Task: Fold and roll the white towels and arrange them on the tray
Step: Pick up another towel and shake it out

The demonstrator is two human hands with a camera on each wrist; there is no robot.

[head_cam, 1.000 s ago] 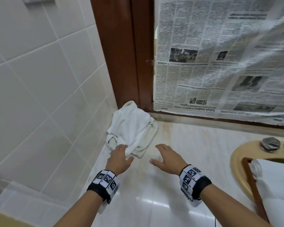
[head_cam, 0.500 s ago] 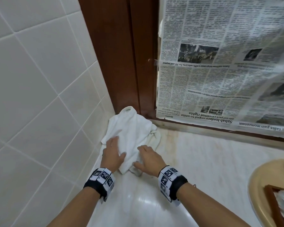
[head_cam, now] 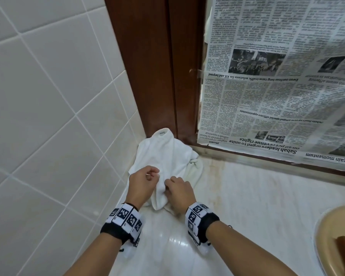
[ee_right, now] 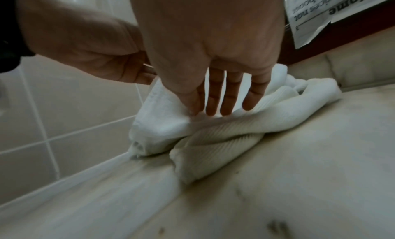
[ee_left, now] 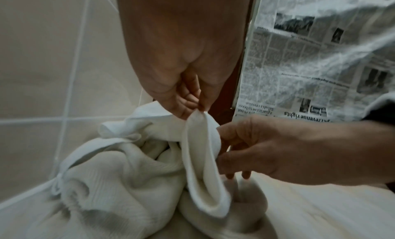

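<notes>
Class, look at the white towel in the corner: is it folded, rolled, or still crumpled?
Still crumpled. The white towel lies bunched in loose, uneven folds on the counter, both hands pinching it.

To the left of my left hand point(head_cam: 142, 183) the tiled wall point(head_cam: 48, 116) blocks passage. Ahead, the crumpled towel point(head_cam: 167, 156) fills the corner against the wooden frame point(head_cam: 157, 66). Right of my right hand point(head_cam: 179, 193), bare counter point(head_cam: 257, 196) runs to the basin rim point(head_cam: 327, 232).

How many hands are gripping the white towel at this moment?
2. The left hand pinches a raised fold of the white towel in the corner by the tiled wall; the right hand pinches the same fold just beside it.
</notes>
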